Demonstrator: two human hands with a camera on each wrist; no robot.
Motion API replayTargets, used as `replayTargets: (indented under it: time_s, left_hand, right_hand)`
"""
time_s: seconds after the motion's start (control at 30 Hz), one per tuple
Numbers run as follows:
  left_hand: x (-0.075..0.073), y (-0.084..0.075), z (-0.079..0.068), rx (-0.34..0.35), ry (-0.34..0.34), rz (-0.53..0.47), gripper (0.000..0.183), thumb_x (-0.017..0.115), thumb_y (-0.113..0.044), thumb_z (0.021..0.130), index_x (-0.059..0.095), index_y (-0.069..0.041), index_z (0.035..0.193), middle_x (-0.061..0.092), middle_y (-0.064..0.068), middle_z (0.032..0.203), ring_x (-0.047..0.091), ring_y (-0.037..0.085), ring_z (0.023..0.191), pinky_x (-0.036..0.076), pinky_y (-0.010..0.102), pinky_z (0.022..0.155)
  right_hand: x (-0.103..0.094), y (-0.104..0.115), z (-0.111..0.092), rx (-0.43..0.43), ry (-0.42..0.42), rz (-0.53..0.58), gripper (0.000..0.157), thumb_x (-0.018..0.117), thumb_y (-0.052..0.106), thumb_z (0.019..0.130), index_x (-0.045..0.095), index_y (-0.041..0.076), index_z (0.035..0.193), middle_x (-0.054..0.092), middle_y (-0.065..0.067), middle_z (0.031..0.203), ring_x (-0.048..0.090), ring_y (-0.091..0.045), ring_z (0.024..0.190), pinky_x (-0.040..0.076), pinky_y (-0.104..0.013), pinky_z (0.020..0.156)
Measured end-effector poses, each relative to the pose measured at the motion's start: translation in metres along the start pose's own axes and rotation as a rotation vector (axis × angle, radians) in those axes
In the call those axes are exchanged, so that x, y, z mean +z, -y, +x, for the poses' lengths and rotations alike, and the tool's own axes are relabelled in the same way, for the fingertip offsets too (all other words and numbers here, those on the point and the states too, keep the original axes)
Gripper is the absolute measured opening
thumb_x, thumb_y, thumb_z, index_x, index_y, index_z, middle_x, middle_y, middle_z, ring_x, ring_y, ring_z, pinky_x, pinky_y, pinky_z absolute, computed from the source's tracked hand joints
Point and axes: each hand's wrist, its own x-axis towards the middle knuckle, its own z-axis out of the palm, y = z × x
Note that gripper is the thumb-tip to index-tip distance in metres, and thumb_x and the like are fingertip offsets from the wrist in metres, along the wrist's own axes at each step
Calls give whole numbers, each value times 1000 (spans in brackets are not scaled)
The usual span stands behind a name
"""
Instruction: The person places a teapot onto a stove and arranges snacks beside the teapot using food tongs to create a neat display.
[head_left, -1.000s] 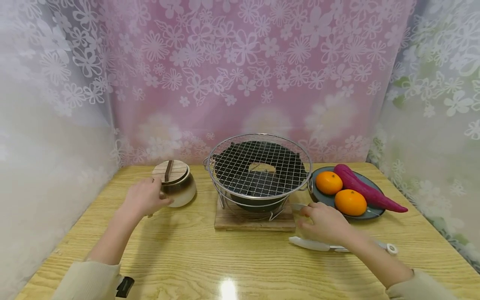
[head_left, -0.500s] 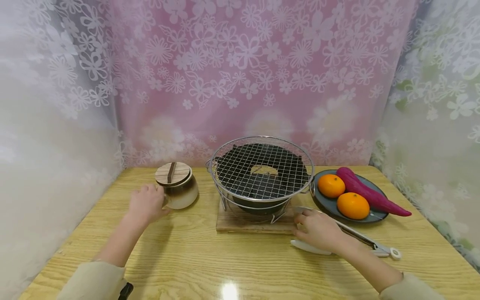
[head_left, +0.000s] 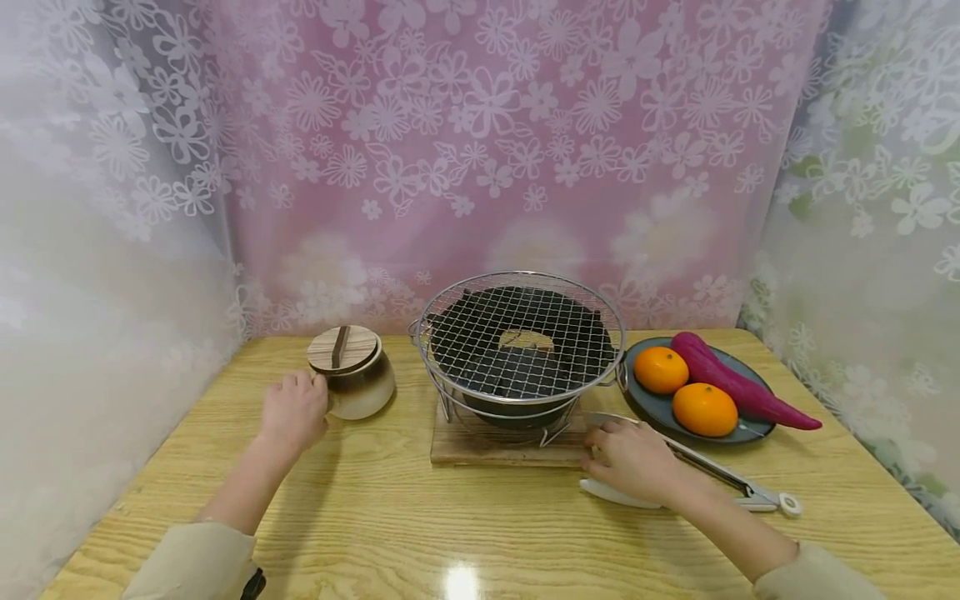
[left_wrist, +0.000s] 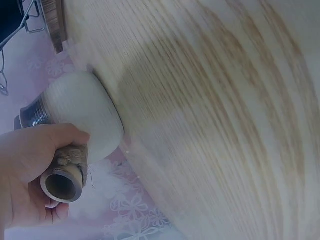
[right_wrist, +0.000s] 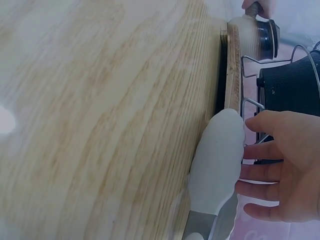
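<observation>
My left hand grips the stubby side handle of a brown-and-cream teapot with a round wooden lid. The left wrist view shows thumb and fingers around that hollow handle, its neck wrapped in cord. My right hand is low at the right end of the wooden board, between the spread arms of the white-tipped tongs. In the right wrist view its fingers are extended and apart, just behind one white tong tip; whether they touch it, I cannot tell.
A black grill stove with a round wire mesh stands on the board, between my hands. Behind the tongs, a dark plate holds two oranges and a purple sweet potato. A floral curtain closes off the back.
My left fingers have closed more tightly around the teapot's handle. My right hand has come down slightly to the left, showing more of the tongs. The whole view has shifted a little.
</observation>
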Motion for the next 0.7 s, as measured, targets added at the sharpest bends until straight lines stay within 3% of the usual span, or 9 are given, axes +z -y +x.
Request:
replayTargets:
  time_s: [0.23, 0.5, 0.7]
  left_hand:
    - [8, -2, 1, -4, -32, 26, 33, 71, -17, 73, 47, 4, 82, 46, 17, 74, 52, 33, 75, 45, 43, 60]
    - [12, -3, 3, 1, -94, 44, 32, 71, -15, 72, 48, 4, 82, 44, 16, 72, 53, 33, 75, 45, 43, 59]
    - [12, -4, 3, -2, -66, 49, 27, 68, -12, 74, 50, 4, 85, 44, 16, 74, 51, 33, 76, 45, 44, 61]
  right_hand:
    - [0, 2, 2, 12, 19, -20, 23, 68, 32, 81, 69, 12, 93, 65, -1, 91, 60, -23, 86, 39, -35, 62]
    - [2, 2, 1, 23, 18, -32, 24, 68, 33, 81, 69, 13, 95, 66, 0, 91, 60, -22, 89, 37, -36, 63]
    - [2, 3, 2, 20, 7, -53, 25, 68, 33, 81, 69, 13, 95, 66, -1, 92, 60, -24, 91, 37, -39, 65]
